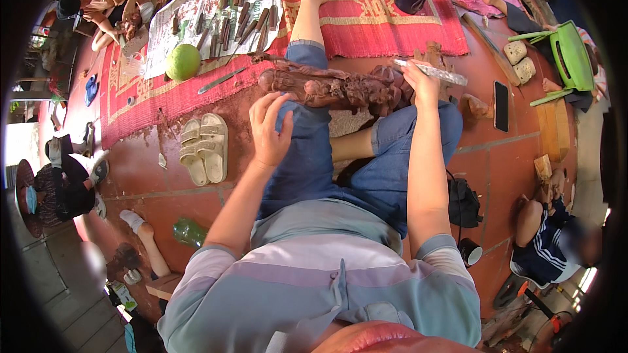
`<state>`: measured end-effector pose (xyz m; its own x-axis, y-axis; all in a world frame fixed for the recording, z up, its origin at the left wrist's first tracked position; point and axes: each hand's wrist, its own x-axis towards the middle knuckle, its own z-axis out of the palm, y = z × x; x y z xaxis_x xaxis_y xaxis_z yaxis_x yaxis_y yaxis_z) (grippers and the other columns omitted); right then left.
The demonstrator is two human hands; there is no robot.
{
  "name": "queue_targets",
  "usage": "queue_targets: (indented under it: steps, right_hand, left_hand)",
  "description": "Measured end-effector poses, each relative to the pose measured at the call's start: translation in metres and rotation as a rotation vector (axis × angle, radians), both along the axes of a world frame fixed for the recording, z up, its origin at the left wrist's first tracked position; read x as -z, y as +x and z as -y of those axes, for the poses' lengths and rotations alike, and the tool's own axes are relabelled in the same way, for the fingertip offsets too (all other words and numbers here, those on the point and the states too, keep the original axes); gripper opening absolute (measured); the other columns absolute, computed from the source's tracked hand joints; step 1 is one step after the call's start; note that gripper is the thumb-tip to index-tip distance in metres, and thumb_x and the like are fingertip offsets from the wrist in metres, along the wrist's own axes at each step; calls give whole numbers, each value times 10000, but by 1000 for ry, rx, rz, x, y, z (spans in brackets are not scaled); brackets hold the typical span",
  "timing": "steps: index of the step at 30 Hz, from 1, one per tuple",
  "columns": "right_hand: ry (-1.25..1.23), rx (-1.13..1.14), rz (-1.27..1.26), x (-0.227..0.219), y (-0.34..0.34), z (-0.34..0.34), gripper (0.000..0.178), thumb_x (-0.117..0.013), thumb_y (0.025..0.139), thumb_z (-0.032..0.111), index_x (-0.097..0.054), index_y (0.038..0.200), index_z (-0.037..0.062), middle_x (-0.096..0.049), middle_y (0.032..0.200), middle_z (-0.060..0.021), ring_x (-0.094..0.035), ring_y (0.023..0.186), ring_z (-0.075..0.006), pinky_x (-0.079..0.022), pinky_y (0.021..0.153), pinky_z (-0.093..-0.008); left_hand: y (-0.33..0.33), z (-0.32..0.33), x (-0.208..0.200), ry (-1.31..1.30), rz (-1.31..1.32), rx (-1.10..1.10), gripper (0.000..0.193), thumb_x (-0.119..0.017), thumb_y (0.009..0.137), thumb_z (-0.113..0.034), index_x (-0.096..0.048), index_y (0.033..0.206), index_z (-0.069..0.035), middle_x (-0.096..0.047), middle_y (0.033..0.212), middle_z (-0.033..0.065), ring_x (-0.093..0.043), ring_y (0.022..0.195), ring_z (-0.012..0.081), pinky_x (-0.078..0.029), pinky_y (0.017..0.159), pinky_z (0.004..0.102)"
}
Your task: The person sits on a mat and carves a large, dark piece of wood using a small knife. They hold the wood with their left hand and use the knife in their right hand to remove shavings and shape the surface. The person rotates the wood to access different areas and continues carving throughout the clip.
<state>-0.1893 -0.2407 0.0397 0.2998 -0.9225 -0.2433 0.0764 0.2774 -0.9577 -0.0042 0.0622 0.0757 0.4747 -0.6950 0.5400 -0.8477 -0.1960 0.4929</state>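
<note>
A dark reddish-brown wood carving (340,88), densely cut with small figures, lies across my bent legs. My left hand (269,131) is beside its left end, fingers spread over my knee. The fingertips reach the carving's lower edge; whether they press on it is hard to tell. My right hand (420,82) is closed round a pale, speckled, stick-shaped tool (450,77) above the carving's right end. One end of the tool points left over the wood, the other sticks out to the right. Its working tip is too small to make out.
Beyond the carving, a paper sheet (157,42) on a red mat (356,39) bears several dark-handled tools (226,33) and a green round fruit (183,63). Sandals (204,150) lie left; a phone (501,106), a green stool (572,59) and a black pouch (463,202) lie right. People sit around.
</note>
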Motion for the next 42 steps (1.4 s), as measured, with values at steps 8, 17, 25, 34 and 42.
queue_targets:
  steps: [8,17,25,34,42]
  right_hand:
    - [119,-114,197,10,17,-10,253,-676,801,108,-581,1015,11,-644,941,-137,-652,868,-247,-527,780,-343]
    - [158,-108,142,28,-2,0,278,-650,842,139,-543,1068,16,-608,1000,-99,-627,932,-204,-494,853,-325]
    - [97,-162,81,26,-1,0,250,-659,839,152,-557,1043,48,-608,1007,-86,-631,924,-196,-492,836,-319]
    - [83,-137,35,21,-4,-12,245,-670,830,155,-567,1026,49,-601,988,-92,-634,912,-203,-487,851,-326]
    - [-5,-72,83,39,-5,0,183,-602,838,46,-513,998,41,-572,963,-82,-614,832,-193,-538,774,-312]
  left_hand:
    - [70,65,-30,411,707,312,522,-570,733,-135,-479,1245,-91,-534,1221,70,-444,1198,254,-342,993,416]
    - [61,58,-22,801,841,344,429,-518,810,-227,-523,1205,-62,-477,1307,74,-446,1176,262,-336,981,427]
    - [63,71,-27,644,639,379,222,-507,803,-221,-641,958,-134,-607,1134,23,-541,1029,219,-369,914,407]
    - [95,122,-8,837,-47,506,367,-687,738,-330,-659,1096,-251,-675,991,39,-633,902,231,-488,783,342]
    - [108,130,-3,803,-286,442,251,-677,728,-284,-718,957,-192,-694,918,35,-650,848,174,-494,771,305]
